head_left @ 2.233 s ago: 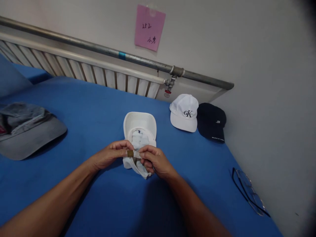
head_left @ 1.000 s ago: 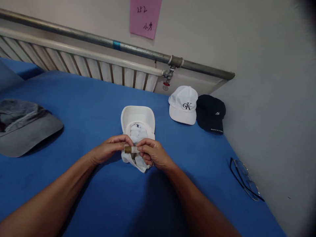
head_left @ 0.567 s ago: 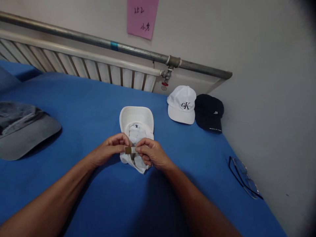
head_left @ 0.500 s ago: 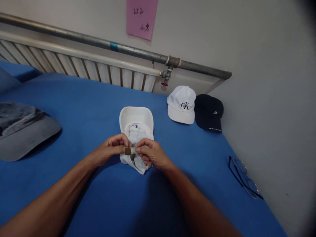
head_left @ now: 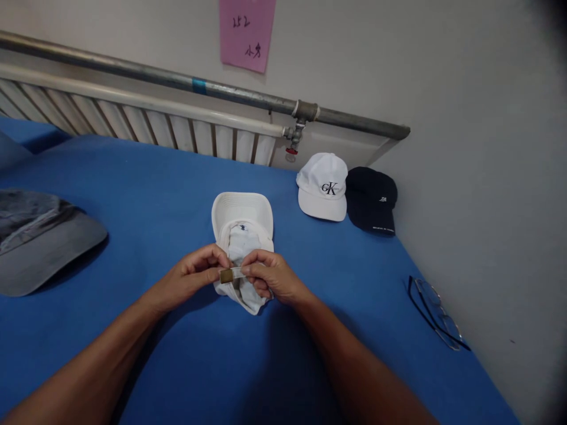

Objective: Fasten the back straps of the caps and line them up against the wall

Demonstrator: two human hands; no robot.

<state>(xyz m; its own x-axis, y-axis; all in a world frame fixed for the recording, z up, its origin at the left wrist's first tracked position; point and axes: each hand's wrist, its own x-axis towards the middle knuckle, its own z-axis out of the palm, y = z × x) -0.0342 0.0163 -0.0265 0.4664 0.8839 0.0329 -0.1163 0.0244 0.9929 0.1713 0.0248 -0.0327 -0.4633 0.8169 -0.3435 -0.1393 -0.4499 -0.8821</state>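
Observation:
A cream-white cap [head_left: 243,224] lies upside down on the blue surface [head_left: 186,366], its brim toward the wall and its inside facing up. At its near edge, a brass-coloured buckle [head_left: 226,275] sits on the cap's light strap [head_left: 238,272]. My left hand [head_left: 197,274] pinches the buckle end between thumb and fingers. The strap just right of the buckle is held by my right hand [head_left: 272,275], with its other fingers curled over the cap's rim.
A white cap with black letters [head_left: 322,188] and a black cap [head_left: 372,200] stand at the back right. Glasses [head_left: 438,316] lie by the right wall. A grey cap [head_left: 48,242] is at the left. Behind runs a radiator [head_left: 155,121] under a metal pipe [head_left: 248,94].
The buckle has tilted and shifted slightly left and down with my left hand. My right hand keeps its pinch on the strap. The whole view has shifted a little.

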